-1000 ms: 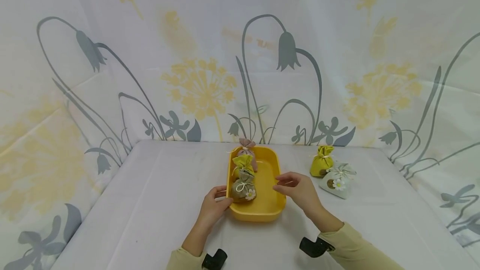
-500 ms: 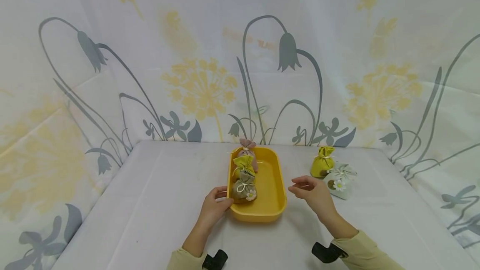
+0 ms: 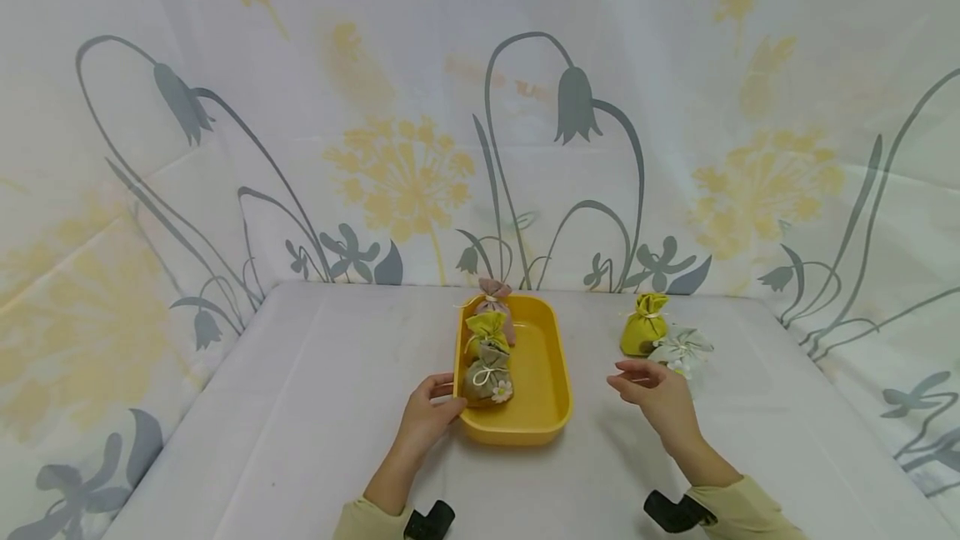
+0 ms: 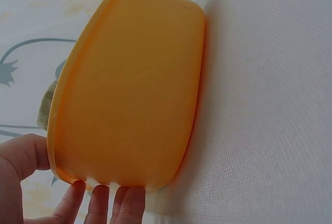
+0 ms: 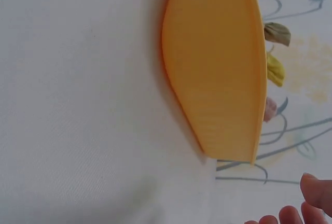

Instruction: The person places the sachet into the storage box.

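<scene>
My left hand (image 3: 429, 415) holds the near left side of a yellow plastic bin (image 3: 534, 382); in the left wrist view the thumb is at its rim and the fingertips touch its outer wall. Along the bin's left side stand a pink drawstring pouch (image 3: 495, 297), a yellow-green pouch (image 3: 487, 328) and a grey-brown pouch (image 3: 486, 380) with a white flower. Right of the bin, my right hand (image 3: 667, 402) hovers with loosely bent fingers, holding nothing. Just beyond it sit another yellow-green pouch (image 3: 643, 327) and a pale green pouch (image 3: 684, 345), whose lower part the hand partly hides.
A white-covered table (image 3: 322, 357) lies beneath everything. Behind it hangs a flower-printed cloth (image 3: 420, 48), which also runs down both sides. Black wrist cameras are worn at both cuffs.
My right hand has moved away from the bin's right rim, rightward to the front of the two loose pouches. My left hand, the bin and all the pouches stay in place.
</scene>
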Demonstrator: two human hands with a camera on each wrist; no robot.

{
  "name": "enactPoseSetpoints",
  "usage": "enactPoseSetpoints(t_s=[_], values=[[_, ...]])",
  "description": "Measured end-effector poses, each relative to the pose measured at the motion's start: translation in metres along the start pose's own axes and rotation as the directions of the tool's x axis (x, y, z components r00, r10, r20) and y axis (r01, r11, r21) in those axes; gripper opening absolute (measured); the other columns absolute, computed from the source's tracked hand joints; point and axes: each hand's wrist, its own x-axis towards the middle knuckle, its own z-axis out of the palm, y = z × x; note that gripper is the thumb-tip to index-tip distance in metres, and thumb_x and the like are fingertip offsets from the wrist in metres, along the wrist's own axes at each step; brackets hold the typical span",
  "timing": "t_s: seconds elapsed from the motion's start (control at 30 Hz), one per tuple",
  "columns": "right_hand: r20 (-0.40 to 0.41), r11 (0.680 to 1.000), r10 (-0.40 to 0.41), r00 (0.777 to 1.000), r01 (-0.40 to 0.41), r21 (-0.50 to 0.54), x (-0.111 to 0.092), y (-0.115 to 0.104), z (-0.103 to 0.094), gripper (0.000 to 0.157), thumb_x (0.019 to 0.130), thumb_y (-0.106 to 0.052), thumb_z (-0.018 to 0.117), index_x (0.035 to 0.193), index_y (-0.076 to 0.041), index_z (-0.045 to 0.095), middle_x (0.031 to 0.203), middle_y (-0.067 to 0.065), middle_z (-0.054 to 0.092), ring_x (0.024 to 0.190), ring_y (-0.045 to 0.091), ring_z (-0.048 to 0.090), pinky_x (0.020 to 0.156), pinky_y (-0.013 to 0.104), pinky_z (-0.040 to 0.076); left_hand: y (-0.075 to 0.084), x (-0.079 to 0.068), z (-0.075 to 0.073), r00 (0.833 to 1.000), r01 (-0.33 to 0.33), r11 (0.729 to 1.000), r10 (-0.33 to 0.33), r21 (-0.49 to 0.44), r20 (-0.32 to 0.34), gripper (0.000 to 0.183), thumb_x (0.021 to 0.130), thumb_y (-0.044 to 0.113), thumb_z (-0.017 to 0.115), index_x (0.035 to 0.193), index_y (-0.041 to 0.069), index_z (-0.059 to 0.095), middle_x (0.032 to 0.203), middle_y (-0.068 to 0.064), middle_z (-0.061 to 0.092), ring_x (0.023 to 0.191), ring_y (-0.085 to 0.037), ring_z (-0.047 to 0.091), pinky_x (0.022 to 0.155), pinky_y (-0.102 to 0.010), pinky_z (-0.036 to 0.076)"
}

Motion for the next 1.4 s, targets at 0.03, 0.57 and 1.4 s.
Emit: enactPoseSetpoints(t_s=[0.03,0.57,1.4], values=[[-0.007,1.000,0.000,1.000,0.000,-0.004,0.000,0.001,-0.002,0.041,0.080,-0.016,0.073,0.113,0.006,0.061,0.088,0.007,0.065,0.077,0.015,0.063,0.067,0.022,0.053,0.000,0.000,0.000,1.000,0.000,1.000,0.000,0.000,0.000,0.050,0.082,0.013,0.065,0.126,-0.004,0.048,0.116,-0.018,0.052,0.091,-0.021,0.058,0.077,-0.032,0.053],[-0.146,1.000,0.004,0.989,-0.005,-0.006,0.005,0.023,-0.036,0.044,0.082,-0.017,0.072,0.114,0.009,0.059,0.088,-0.002,0.066,0.070,0.002,0.060,0.064,0.019,0.053,0.003,-0.002,0.000,1.000,0.008,1.000,-0.008,-0.005,0.000,0.050,0.083,0.013,0.064,0.126,-0.004,0.047,0.116,-0.018,0.051,0.090,-0.020,0.057,0.077,-0.033,0.053],[-0.373,0.996,0.052,0.926,-0.076,-0.051,0.026,0.048,-0.072,0.044,0.080,-0.025,0.073,0.111,0.004,0.062,0.070,-0.017,0.056,0.054,0.001,0.061,0.053,0.015,0.049,0.004,-0.002,0.001,1.000,0.017,1.000,-0.016,0.006,-0.005,0.049,0.082,0.012,0.064,0.126,-0.003,0.048,0.116,-0.018,0.051,0.091,-0.022,0.057,0.077,-0.033,0.053]])
